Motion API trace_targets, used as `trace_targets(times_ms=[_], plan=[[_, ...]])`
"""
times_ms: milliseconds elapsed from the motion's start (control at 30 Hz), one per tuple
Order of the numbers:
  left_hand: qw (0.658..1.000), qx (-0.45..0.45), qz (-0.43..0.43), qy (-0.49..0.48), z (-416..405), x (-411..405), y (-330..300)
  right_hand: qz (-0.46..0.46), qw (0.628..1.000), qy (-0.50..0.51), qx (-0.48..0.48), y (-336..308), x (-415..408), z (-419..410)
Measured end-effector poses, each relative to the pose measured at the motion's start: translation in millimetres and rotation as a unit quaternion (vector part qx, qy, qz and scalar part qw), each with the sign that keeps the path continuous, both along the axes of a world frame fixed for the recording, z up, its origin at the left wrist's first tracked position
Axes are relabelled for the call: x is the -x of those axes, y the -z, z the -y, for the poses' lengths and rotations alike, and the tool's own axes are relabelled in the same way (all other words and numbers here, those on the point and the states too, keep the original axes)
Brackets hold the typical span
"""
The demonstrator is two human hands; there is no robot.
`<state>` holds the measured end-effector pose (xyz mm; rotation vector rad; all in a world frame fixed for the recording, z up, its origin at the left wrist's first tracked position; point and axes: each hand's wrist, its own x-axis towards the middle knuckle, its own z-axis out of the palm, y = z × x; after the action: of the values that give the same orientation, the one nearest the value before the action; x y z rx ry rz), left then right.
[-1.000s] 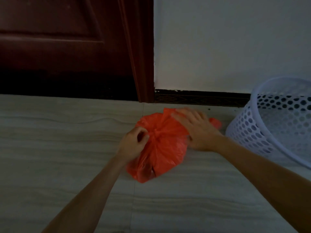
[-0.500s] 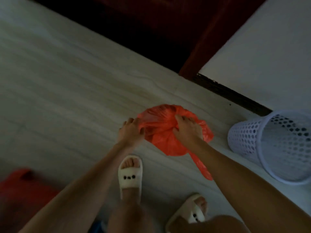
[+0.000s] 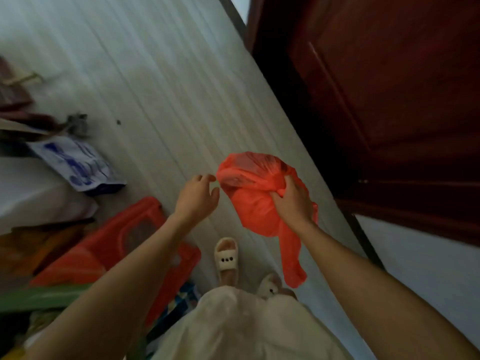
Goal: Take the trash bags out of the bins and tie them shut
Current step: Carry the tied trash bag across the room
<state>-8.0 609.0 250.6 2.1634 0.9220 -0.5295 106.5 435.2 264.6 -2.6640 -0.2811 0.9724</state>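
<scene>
An orange-red trash bag (image 3: 249,178) hangs in the air above the floor, bunched into a round bundle. My right hand (image 3: 292,200) grips its gathered neck from the right side, and a loose tail of the bag (image 3: 292,258) dangles below my wrist. My left hand (image 3: 198,197) is just left of the bag with relaxed, slightly spread fingers, close to the bag's edge but holding nothing. No bin is in view.
A dark red door (image 3: 389,100) fills the upper right, with white wall (image 3: 428,268) below it. On the left stand a red plastic stool (image 3: 124,245), a blue-and-white packet (image 3: 75,165) and clutter. My slippered feet (image 3: 227,258) stand on the pale tiled floor (image 3: 155,74).
The bag has been lifted off the floor and the view has swung left, so the white bin is out of sight. My left hand has let go of the bag; my right still grips it.
</scene>
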Motion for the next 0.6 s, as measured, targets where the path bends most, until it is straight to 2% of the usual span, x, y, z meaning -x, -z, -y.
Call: trace_targets(times_ms=[233, 467, 600], plan=[[0.987, -0.01, 0.036, -0.157, -141, -47, -74, 0.044, 0.992, -0.109, -0.05, -86, -82, -182], [0.949, -0.015, 0.053, -0.311, -312, -109, -108, 0.045, 0.972, -0.223, -0.062, -123, -166, -392], [0.924, -0.049, 0.066, -0.374, -411, -107, -138, 0.032, 0.957, -0.281, -0.063, -143, -175, -512]])
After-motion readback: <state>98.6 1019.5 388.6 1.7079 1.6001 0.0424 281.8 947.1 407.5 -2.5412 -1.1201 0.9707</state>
